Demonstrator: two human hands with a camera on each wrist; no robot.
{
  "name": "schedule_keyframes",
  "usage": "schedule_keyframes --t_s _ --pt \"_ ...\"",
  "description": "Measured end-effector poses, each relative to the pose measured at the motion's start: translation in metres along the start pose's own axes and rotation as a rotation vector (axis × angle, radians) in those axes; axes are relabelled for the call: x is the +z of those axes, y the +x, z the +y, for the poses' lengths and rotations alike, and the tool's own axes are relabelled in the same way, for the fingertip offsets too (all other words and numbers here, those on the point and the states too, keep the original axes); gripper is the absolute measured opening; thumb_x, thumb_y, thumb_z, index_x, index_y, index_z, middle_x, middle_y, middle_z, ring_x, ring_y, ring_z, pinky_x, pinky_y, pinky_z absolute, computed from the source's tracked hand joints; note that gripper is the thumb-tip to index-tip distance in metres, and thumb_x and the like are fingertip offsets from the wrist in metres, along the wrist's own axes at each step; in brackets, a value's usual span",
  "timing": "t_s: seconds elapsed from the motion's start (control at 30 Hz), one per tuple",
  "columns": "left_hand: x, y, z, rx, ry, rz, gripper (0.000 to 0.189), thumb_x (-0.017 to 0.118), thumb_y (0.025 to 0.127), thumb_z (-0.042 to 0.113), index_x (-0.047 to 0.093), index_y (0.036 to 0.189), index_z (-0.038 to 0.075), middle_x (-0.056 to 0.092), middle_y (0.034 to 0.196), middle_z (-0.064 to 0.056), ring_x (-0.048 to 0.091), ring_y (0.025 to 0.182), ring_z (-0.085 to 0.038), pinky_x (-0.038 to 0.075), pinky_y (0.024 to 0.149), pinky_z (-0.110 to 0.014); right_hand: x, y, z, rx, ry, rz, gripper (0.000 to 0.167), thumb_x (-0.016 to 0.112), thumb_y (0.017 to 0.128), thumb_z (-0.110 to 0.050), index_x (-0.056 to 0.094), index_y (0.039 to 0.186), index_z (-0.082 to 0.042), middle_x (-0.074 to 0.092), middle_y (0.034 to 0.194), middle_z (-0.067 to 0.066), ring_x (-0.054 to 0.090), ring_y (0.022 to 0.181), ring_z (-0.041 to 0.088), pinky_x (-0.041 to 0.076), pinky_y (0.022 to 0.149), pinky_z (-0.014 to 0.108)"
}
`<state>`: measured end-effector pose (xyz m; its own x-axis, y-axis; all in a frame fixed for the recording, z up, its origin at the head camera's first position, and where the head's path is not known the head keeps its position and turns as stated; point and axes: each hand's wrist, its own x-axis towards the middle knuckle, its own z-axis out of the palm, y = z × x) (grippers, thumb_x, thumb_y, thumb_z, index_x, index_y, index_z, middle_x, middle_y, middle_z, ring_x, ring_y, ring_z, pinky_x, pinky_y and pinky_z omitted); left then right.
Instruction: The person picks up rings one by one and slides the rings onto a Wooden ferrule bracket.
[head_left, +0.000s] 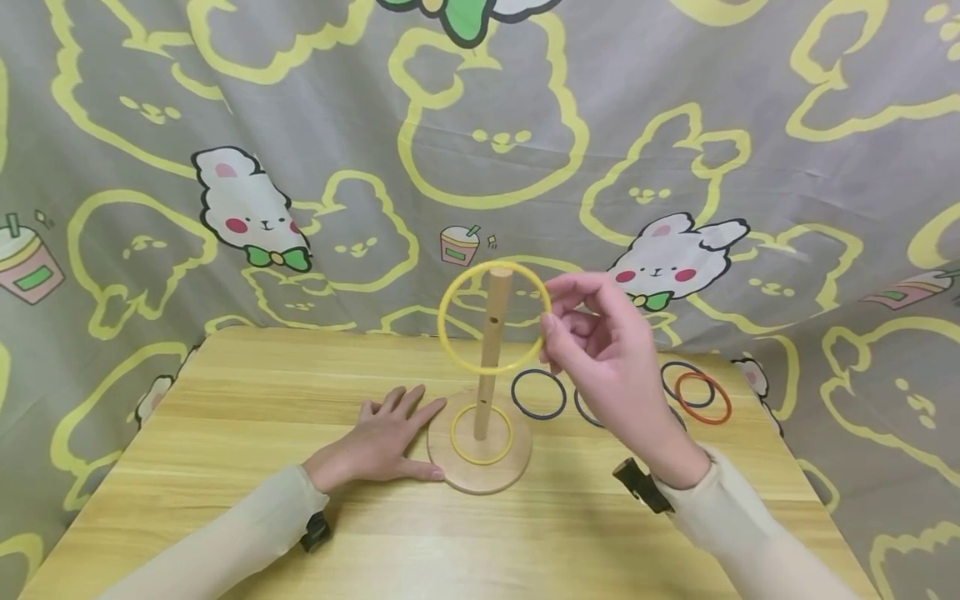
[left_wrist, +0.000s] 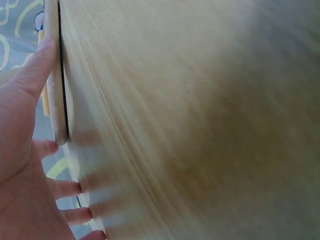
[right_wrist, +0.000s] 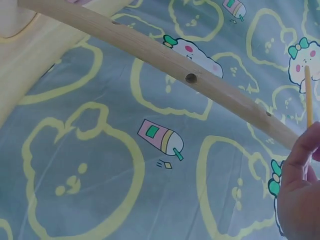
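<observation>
Yellow ring (head_left: 442, 323) held high, near the top of the wooden post (head_left: 491, 342); right hand (head_left: 607, 350) pinches it at the side between thumb and fingers. Left hand (head_left: 386, 442) grasps nothing: fingers spread by the round base (head_left: 480, 477), thumb touching its edge. Head view shows the post framed inside the ring; right wrist view has the ring nearly edge-on, apart from the stretch of post visible there. Cannot tell whether the post passes through. Second yellow ring (head_left: 482, 462) lies flat round the post's foot. Off to the right on the table (head_left: 300, 367), blue rings and one red ring (head_left: 705, 422), partly over a blue one. Step, as I judge it: passing the held ring over the post. Best done by clearing the tip first, then tilting the ring from upright towards level, post centred. A light pinch at the rim should suffice; fingers well outside. Lower it straight, so it does not catch on the wood. Left hand is well placed to steady the base against a knock.
</observation>
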<state>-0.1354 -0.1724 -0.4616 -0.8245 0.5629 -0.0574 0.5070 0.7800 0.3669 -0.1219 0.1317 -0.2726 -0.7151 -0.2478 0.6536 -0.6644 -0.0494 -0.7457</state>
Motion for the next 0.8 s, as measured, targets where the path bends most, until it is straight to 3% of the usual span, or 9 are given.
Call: schedule_keyframes --t_s 0.2,0.37,0.6,0.8 --pt "0.001 0.0 -0.001 -0.003 -0.005 -0.004 0.108 0.075 0.091 0.075 0.036 0.171 0.013 0.029 0.171 -0.032 0.029 0.152 -0.06 0.032 0.102 -0.082 0.002 0.007 0.007 0.087 0.015 0.06 0.031 0.063 0.099 0.015 0.062 0.129 0.007 0.061 0.094 0.017 0.064 0.064 0.021 0.055 0.057 0.027" --pt "0.006 0.0 -0.004 0.028 -0.02 0.033 0.107 0.074 0.092 0.074 0.037 0.171 0.012 0.031 0.168 -0.034 0.03 0.149 -0.063 0.032 0.099 -0.083 0.003 0.003 0.022 0.175 -0.006 0.073 0.032 0.063 0.099 0.014 0.062 0.129 0.005 0.061 0.095 0.016 0.064 0.063 0.02 0.054 0.056 0.027" --pt "0.001 -0.001 0.0 0.009 -0.01 0.016 0.108 0.077 0.091 0.072 0.038 0.17 0.01 0.031 0.169 -0.034 0.031 0.15 -0.062 0.033 0.1 -0.083 0.006 -0.016 0.052 0.347 -0.073 0.033 0.033 0.06 0.095 0.012 0.063 0.126 0.002 0.063 0.094 0.017 0.064 0.063 0.021 0.052 0.057 0.027" --pt "0.0 -0.001 0.001 -0.003 -0.009 0.005 0.109 0.077 0.091 0.072 0.037 0.17 0.01 0.03 0.169 -0.034 0.031 0.151 -0.062 0.031 0.101 -0.084 0.009 -0.04 0.086 0.51 -0.05 0.032 0.028 0.062 0.094 0.012 0.064 0.121 0.005 0.061 0.098 0.017 0.065 0.063 0.018 0.051 0.058 0.025"
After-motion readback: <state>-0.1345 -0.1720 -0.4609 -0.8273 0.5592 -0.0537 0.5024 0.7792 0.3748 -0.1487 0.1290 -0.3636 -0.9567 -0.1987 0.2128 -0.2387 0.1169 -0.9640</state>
